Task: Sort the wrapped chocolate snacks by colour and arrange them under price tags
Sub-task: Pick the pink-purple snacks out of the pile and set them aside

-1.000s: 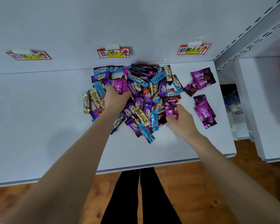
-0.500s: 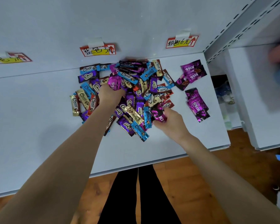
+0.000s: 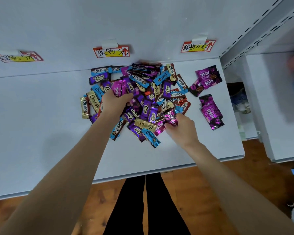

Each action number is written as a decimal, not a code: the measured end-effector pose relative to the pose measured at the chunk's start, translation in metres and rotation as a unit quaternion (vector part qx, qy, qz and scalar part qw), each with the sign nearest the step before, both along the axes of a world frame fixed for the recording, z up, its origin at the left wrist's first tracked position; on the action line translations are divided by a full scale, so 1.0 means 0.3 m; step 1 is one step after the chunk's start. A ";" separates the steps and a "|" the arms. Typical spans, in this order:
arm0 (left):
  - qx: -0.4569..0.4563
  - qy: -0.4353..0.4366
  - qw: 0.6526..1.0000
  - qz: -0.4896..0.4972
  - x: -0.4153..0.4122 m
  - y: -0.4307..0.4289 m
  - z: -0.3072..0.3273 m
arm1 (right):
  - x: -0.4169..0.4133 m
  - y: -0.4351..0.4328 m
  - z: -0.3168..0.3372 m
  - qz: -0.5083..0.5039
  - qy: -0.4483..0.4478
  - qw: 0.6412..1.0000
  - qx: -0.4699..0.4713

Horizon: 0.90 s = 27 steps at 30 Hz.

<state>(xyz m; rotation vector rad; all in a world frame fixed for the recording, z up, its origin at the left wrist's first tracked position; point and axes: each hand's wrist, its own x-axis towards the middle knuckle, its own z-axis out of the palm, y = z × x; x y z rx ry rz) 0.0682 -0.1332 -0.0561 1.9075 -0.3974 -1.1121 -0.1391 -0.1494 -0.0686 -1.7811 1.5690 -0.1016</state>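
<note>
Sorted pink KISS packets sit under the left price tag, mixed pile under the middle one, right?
Not quite. The head view shows the pink KISS packets under the right price tag, not the left; the mixed pile is under the middle price tag.

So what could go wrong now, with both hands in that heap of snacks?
1. The right hand pinches a pink KISS packet amid the mixed pile; pulling could drag neighbours, like the blue Choco bar at the near edge, out of place.
2. Purple Choco bars look close to pink, so one could land among the sorted KISS packets.
3. The left hand grips a pink wrapper mid-pile; lifting may scatter bars.
</note>
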 end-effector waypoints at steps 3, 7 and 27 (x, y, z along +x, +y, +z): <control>-0.009 0.011 1.000 0.022 0.010 0.037 0.000 | 0.009 0.018 -0.005 -0.009 0.035 0.999 0.020; 0.007 0.003 1.000 0.019 0.018 0.072 0.007 | 0.059 0.037 -0.009 -0.003 0.064 0.998 0.010; 0.012 -0.025 1.000 -0.009 0.000 0.135 0.009 | 0.050 0.064 0.007 -0.031 0.033 0.999 -0.011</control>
